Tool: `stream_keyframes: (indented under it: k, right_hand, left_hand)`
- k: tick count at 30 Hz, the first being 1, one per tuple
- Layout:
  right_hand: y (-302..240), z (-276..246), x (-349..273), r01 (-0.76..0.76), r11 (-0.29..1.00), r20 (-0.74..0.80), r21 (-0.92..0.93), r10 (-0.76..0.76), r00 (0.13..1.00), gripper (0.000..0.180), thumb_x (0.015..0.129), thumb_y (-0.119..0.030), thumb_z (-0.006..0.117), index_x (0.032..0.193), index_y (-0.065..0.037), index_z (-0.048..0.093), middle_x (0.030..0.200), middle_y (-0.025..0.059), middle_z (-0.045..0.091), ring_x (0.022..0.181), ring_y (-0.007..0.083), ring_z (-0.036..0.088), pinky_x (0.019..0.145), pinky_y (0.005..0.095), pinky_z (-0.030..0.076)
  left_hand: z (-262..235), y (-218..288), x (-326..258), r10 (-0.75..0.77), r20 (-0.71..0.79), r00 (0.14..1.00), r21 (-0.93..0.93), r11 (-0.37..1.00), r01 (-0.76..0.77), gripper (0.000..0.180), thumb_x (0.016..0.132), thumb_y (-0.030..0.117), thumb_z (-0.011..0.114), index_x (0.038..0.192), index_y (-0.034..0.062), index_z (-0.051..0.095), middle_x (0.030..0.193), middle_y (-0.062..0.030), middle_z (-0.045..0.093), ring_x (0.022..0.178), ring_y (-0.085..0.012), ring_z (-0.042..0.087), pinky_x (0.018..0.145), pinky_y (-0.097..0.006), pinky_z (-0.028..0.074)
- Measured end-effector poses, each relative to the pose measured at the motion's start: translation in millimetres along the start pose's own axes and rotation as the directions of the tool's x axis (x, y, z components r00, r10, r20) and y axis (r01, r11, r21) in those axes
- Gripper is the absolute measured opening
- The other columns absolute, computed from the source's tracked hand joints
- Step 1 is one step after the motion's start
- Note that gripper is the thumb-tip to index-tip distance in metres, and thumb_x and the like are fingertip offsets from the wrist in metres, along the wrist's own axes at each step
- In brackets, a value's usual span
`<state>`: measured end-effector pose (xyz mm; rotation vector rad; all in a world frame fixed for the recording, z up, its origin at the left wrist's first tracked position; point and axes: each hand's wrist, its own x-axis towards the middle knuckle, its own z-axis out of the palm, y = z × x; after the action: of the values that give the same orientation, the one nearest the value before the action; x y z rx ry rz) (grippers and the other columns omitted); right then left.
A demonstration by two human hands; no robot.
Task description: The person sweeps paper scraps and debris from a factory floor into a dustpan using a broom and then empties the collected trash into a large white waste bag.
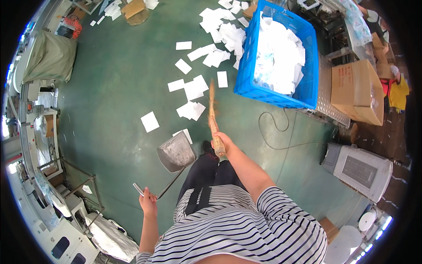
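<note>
Green floor [241, 121] separates the edges of dustpan [176, 152] and blue crate [248, 70].

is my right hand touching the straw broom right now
Touching: the head view shows the right hand wrapped around the straw broom.

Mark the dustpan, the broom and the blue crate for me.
Dustpan [176, 152]: head view, inside of its pan.
Broom [212, 119]: head view, middle of its length.
Blue crate [249, 57]: head view, left wall.
</note>
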<state>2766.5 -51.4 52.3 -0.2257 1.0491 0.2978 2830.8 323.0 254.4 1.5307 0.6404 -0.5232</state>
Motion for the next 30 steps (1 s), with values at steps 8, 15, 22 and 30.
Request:
stream_keyframes:
  k: [8,15,22,30]
  right_hand:
    - [-108,36,-20,0.209,0.972,-0.157,-0.107,-0.224,0.962,0.039,0.07,-0.019,0.061,0.101,-0.01,0.039,0.074,0.0134,0.048,0.055,0.0276,0.053,0.045,0.0403,0.047]
    - [-220,79,65,-0.056,0.966,-0.262,-0.254,-0.012,0.965,0.046,0.066,-0.03,0.061,0.102,-0.006,0.044,0.072,0.0145,0.054,0.062,0.0274,0.057,0.053,0.0428,0.048]
    - [-293,120,21,0.181,0.926,-0.051,-0.332,-0.209,0.977,0.053,0.066,-0.014,0.063,0.114,-0.011,0.041,0.07,0.01,0.049,0.048,0.0221,0.052,0.041,0.0348,0.046]
    - [-502,170,158,0.221,0.967,-0.301,0.128,-0.174,0.937,0.024,0.066,-0.015,0.061,0.085,-0.007,0.05,0.075,0.012,0.052,0.064,0.0291,0.054,0.059,0.044,0.048]
  left_hand:
    - [14,33,36,0.058,-0.083,0.995,-0.012,0.998,-0.059,0.027,0.087,0.022,0.052,0.067,0.0107,0.037,0.044,0.0013,0.034,0.038,-0.0104,0.034,0.044,-0.026,0.035]
    - [64,80,67,0.078,-0.262,0.962,-0.107,0.988,-0.11,0.029,0.087,0.022,0.052,0.065,0.0107,0.037,0.044,0.001,0.033,0.038,-0.0111,0.033,0.044,-0.027,0.035]
    - [135,166,98,0.067,-0.336,0.94,-0.172,0.976,-0.131,0.036,0.088,0.025,0.051,0.058,0.0124,0.036,0.045,0.0014,0.031,0.04,-0.0107,0.032,0.045,-0.028,0.036]
    - [215,229,149,0.012,-0.333,0.943,-0.257,0.961,-0.103,0.034,0.088,0.026,0.05,0.06,0.0123,0.036,0.046,0.0017,0.029,0.041,-0.0107,0.031,0.048,-0.028,0.036]
